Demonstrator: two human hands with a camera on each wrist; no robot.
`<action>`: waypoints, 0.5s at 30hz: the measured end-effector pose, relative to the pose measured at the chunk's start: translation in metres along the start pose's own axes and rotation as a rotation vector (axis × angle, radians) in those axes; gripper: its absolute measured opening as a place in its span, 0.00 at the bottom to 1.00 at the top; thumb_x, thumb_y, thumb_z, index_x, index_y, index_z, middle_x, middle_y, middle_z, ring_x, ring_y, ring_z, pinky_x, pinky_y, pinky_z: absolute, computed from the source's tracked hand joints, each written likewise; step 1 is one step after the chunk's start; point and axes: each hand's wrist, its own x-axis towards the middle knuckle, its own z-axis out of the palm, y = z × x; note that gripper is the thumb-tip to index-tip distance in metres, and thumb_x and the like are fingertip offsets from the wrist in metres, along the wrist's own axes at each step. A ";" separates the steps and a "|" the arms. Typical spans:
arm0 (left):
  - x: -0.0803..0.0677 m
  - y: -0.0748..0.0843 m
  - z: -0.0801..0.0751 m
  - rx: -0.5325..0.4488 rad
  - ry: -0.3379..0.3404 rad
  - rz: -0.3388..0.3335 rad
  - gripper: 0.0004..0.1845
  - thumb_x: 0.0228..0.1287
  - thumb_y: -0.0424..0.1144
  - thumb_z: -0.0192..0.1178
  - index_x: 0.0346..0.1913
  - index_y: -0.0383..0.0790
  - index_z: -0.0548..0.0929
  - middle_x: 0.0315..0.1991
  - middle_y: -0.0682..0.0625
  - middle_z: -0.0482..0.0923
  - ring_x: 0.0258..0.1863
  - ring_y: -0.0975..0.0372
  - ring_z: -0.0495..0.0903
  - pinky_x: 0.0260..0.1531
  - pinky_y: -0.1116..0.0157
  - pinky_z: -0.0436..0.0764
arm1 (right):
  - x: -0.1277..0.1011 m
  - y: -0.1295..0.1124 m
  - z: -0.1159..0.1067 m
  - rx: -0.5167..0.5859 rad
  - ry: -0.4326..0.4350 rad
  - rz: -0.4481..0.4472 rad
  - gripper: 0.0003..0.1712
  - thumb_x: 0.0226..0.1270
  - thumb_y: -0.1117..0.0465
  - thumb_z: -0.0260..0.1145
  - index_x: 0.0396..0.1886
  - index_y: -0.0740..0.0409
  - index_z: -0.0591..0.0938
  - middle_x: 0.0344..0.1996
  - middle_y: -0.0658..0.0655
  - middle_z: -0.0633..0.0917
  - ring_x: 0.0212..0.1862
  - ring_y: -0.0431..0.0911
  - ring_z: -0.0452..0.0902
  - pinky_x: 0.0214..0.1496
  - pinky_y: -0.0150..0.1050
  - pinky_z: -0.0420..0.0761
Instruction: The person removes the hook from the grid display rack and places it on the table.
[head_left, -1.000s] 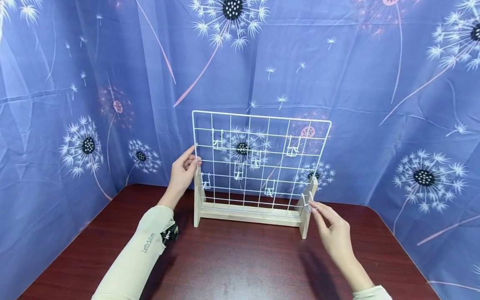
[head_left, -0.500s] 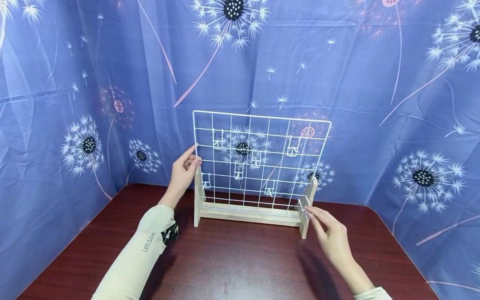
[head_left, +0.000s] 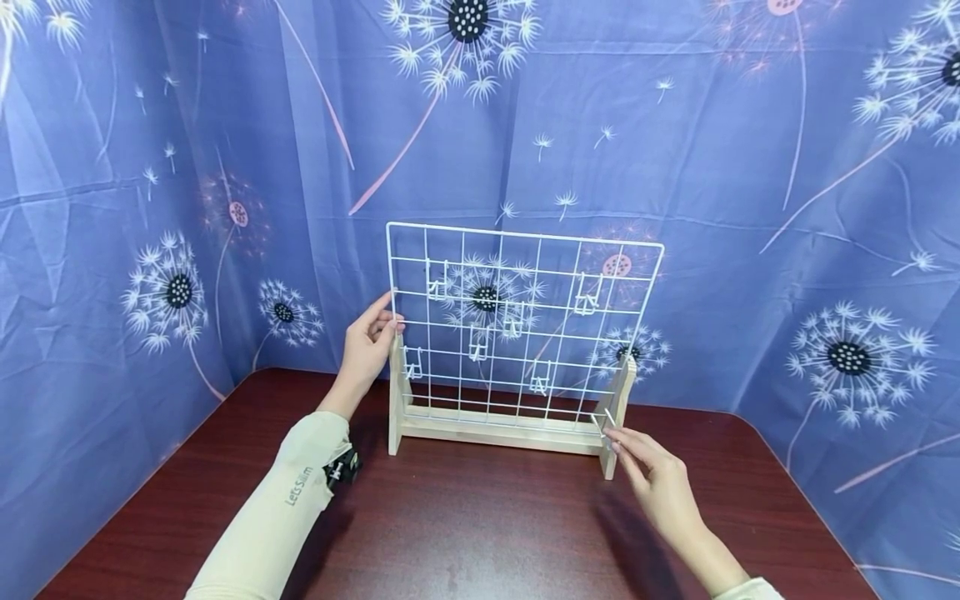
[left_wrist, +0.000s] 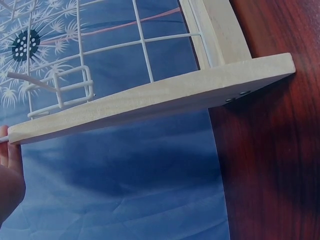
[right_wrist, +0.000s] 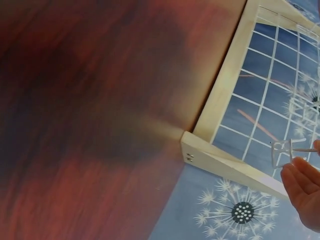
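A white wire grid panel stands upright in a pale wooden stand. My left hand grips the panel's left edge just above the wooden side post. Between the thumb and fingers of my right hand is a small white wire hook, held by the lower right corner of the grid, near the right post. Its two prongs point up toward the wires; whether they touch the grid I cannot tell. Several similar hooks hang on the panel, among them one at upper right and one at lower left.
The stand rests on a dark red-brown table. Behind it and at both sides hangs a blue curtain with a dandelion print. A black wrist device sits at the left sleeve.
My right hand has moved down and slightly left along the right post, carrying the hook. The left hand keeps its hold, and the panel and stand look unmoved.
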 end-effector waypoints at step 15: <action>-0.001 0.001 0.001 0.020 0.012 0.024 0.26 0.67 0.20 0.49 0.68 0.28 0.66 0.43 0.26 0.77 0.44 0.36 0.77 0.44 0.65 0.83 | -0.015 0.017 0.004 0.021 -0.185 -0.218 0.24 0.44 0.79 0.72 0.45 0.59 0.87 0.43 0.58 0.85 0.41 0.48 0.84 0.49 0.18 0.75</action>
